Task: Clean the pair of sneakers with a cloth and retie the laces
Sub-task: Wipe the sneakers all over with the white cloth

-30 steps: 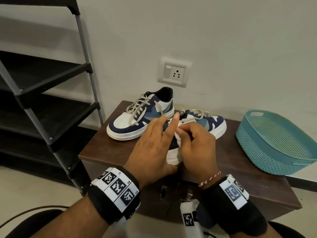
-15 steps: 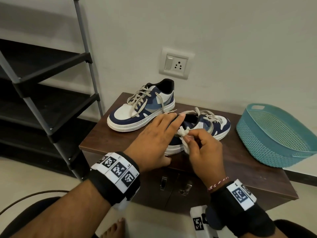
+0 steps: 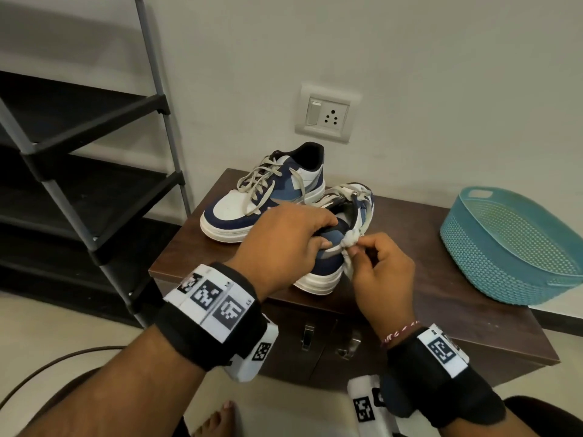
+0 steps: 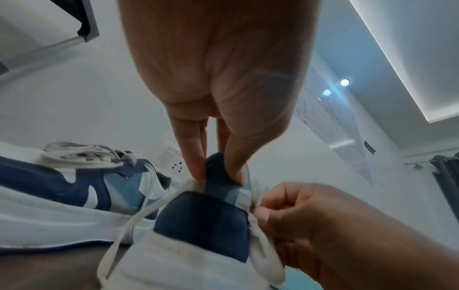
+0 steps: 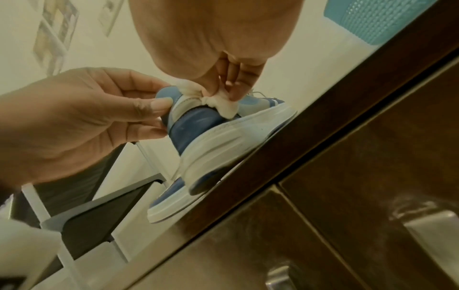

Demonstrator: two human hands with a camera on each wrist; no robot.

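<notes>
Near blue-and-white sneaker sits on the dark brown wooden cabinet top, heel at the front edge toward the person, toe pointing away toward the wall; long axis runs front to back, angled slightly right. Its heel sole is raised a little off the wood in the right wrist view.

Left hand grips the heel collar, thumb outside on the heel, fingers curled over into the opening. Right hand pinches a small crumpled white cloth between thumb and fingertips, pressed against the right side of the heel.

Second blue-and-white sneaker stands just behind and left, toe pointing left-front, heel near the wall; beige laces loose, one end trailing toward the near shoe. The two shoes stand close; contact cannot be told.

Teal perforated plastic basket on the cabinet's right end, well apart. Black-and-grey shoe rack to the left. White wall socket plate above the shoes.
</notes>
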